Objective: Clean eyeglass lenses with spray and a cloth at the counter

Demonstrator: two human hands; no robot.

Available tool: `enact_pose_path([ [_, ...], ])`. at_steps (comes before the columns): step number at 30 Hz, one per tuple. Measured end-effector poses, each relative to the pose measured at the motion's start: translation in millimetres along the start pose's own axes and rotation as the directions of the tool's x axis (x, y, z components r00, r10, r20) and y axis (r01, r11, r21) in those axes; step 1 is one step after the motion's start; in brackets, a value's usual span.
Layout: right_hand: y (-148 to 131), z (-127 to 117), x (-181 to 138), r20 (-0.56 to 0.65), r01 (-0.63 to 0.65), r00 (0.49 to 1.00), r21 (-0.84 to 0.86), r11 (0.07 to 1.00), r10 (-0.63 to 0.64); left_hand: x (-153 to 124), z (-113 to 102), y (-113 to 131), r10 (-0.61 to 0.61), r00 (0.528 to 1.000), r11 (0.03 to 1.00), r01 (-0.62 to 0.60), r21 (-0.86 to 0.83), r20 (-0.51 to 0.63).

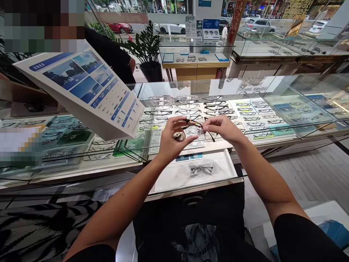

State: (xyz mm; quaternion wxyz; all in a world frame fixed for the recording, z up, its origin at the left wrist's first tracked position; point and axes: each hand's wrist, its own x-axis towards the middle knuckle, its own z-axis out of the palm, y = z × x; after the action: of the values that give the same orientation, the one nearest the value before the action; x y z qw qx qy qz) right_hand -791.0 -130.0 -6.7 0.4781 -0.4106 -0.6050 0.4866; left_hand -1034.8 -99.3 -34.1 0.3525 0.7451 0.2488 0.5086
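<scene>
Above the display counter, both my hands hold a pair of eyeglasses (194, 123) with dark temples. My left hand (174, 140) has its fingers curled round one side of the frame. A crumpled pale cloth (179, 136) is tucked in that same palm. With thumb and fingertips closed, my right hand (222, 128) pinches the other side of the glasses. The lenses are partly lost against the frames lying behind. Below my hands a white drawer (174, 180) stands pulled out. In it lies another pair of glasses (201, 170) in a clear plastic bag.
A glass display counter (207, 87) with rows of glasses runs across in front. To the left, a large white sign (89, 91) stands tilted on it. A person in a black sleeve (114, 54) is behind the sign. Beyond stand a potted plant (149, 47) and further showcases.
</scene>
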Motion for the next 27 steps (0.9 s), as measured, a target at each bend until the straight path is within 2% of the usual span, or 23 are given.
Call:
enact_pose_path([
  [4,3,-1,1,-0.050,0.011,0.999,-0.003,1.000,-0.011,-1,3,-3,-0.014,1.000,1.000,0.014,0.014,-0.022],
  [8,11,-11,9,-0.272,0.076,0.961,0.122,0.990,-0.040,-1,5,-7,0.011,0.996,0.999,-0.008,0.036,-0.093],
  [11,18,-25,15,-0.395,0.116,0.919,0.281,0.953,0.004,-1,6,-8,0.034,0.993,0.998,-0.028,0.058,-0.114],
  [15,17,-32,15,-0.399,0.118,0.914,0.419,0.900,0.066,-5,8,-5,0.027,0.997,0.995,-0.020,0.096,-0.069],
  [20,0,-24,1,-0.422,0.111,0.894,0.535,0.838,0.151,-15,12,4,0.030,1.000,0.983,-0.030,0.182,0.004],
  [23,-9,-21,-13,-0.503,0.117,0.834,0.562,0.819,0.226,-18,13,9,0.089,0.996,0.970,-0.094,0.225,0.029],
  [27,-7,-17,-31,-0.613,0.060,0.681,0.592,0.804,0.400,-20,13,12,0.134,0.990,0.962,-0.141,0.236,0.047],
])
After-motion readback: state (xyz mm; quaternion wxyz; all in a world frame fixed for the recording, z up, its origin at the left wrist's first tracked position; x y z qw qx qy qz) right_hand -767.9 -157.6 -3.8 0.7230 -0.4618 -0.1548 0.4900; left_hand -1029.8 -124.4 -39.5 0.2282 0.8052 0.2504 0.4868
